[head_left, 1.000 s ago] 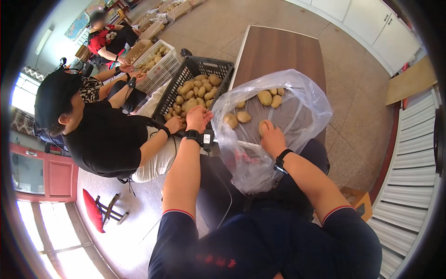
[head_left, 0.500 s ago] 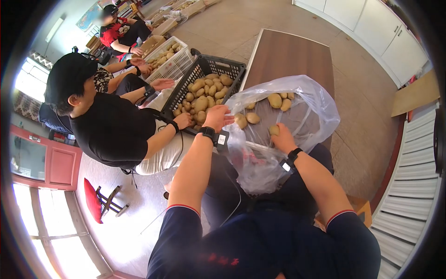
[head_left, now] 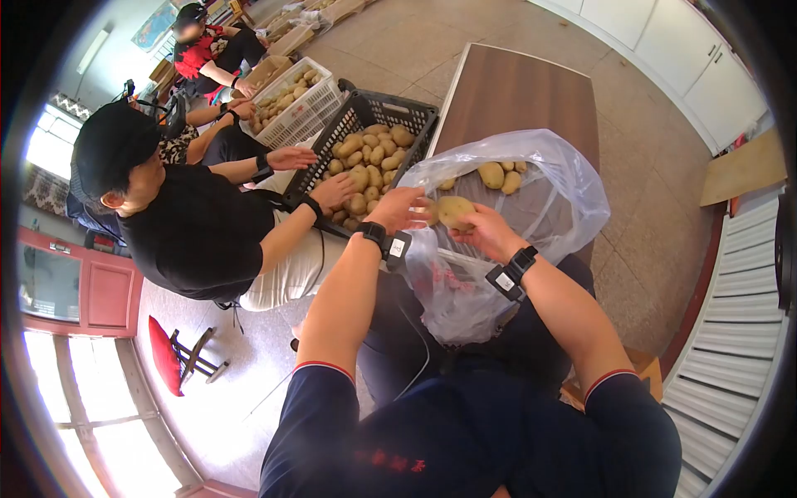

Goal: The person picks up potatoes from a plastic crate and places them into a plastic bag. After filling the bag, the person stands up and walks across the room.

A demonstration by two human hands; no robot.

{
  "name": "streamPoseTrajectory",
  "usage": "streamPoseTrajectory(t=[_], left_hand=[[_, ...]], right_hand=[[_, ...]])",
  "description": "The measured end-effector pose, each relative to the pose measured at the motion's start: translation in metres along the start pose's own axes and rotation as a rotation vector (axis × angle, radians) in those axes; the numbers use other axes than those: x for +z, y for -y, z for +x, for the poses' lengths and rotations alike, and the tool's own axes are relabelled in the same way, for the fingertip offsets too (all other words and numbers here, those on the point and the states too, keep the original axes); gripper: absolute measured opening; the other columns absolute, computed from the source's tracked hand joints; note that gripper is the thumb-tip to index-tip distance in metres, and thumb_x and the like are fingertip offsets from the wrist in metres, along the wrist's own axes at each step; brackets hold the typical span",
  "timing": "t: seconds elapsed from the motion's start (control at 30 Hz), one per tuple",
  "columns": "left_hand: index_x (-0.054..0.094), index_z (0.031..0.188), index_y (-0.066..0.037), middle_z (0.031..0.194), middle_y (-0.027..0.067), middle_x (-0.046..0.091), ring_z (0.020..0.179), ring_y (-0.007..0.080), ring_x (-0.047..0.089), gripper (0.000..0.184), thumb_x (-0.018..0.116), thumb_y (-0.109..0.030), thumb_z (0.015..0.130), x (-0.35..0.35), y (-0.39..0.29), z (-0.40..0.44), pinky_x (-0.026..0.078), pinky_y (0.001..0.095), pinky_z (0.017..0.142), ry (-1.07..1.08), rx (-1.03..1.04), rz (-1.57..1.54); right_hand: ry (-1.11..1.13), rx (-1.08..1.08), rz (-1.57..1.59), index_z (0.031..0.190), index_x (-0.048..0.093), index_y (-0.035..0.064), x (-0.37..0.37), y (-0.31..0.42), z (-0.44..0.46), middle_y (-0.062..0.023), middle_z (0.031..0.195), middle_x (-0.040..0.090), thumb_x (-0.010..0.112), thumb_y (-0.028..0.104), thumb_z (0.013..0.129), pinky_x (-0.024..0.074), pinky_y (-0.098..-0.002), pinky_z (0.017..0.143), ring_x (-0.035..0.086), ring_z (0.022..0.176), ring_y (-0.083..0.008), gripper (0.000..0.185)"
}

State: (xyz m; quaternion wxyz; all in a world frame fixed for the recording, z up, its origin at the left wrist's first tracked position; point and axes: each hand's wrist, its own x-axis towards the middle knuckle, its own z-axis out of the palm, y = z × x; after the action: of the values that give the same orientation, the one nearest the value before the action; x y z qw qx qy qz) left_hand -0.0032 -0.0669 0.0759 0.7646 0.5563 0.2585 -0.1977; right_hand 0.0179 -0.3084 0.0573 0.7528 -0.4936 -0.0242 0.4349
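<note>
A clear plastic bag (head_left: 573,187) lies open on the near end of a brown table (head_left: 523,91), with several potatoes (head_left: 491,174) inside. My right hand (head_left: 490,234) holds a potato (head_left: 454,211) over the bag's left part. Just left of it is my left hand (head_left: 400,209), its fingers apart at the bag's left edge, beside another potato partly hidden by the fingers. Left of the bag stands a black crate (head_left: 419,124) full of potatoes.
At the left sits a co-worker in black (head_left: 195,224), one hand on the potatoes in the black crate. Beyond are a white crate (head_left: 303,124) of potatoes and other seated people. A red stool (head_left: 166,357) stands on the floor at the lower left.
My right hand has lifted a potato and moved it up and left, close to my left hand. The co-worker's nearer hand has moved onto the potatoes in the crate.
</note>
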Motion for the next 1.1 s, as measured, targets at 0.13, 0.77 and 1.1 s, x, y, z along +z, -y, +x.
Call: streamPoseTrajectory(t=[0.13, 0.77, 1.1], left_hand=[[0.050, 0.118, -0.007, 0.116, 0.0124, 0.055, 0.094, 0.0307, 0.062, 0.042, 0.063, -0.034, 0.089, 0.006, -0.007, -0.008, 0.056, 0.0428, 0.075, 0.114, -0.076, 0.090], [0.056, 0.115, -0.009, 0.097, 0.0098, 0.065, 0.073, 0.0232, 0.066, 0.043, 0.059, -0.045, 0.091, -0.047, -0.006, 0.000, 0.054, 0.0300, 0.055, -0.037, 0.096, -0.043], [0.051, 0.121, -0.007, 0.096, 0.0115, 0.064, 0.072, 0.0253, 0.064, 0.041, 0.056, -0.037, 0.094, -0.094, 0.012, 0.018, 0.055, 0.0343, 0.057, -0.299, 0.207, -0.370]], right_hand=[[0.046, 0.016, -0.066, 0.126, 0.050, 0.0034, 0.026, 0.013, -0.002, -0.0094, 0.111, 0.061, 0.055, 0.025, 0.094, 0.0523, -0.0322, 0.078, 0.063, 0.085, -0.0175, 0.039], [-0.324, -0.350, -1.115, 0.109, 0.061, 0.0011, -0.018, -0.022, 0.041, -0.0178, 0.100, 0.065, 0.061, 0.025, 0.085, 0.0497, -0.0396, 0.079, 0.063, 0.085, -0.0353, 0.034], [-0.234, -0.531, -1.635, 0.123, 0.053, 0.0096, 0.000, -0.017, 0.037, -0.0119, 0.129, 0.051, 0.056, 0.010, 0.081, 0.0466, -0.0439, 0.090, 0.052, 0.111, -0.0370, 0.043]])
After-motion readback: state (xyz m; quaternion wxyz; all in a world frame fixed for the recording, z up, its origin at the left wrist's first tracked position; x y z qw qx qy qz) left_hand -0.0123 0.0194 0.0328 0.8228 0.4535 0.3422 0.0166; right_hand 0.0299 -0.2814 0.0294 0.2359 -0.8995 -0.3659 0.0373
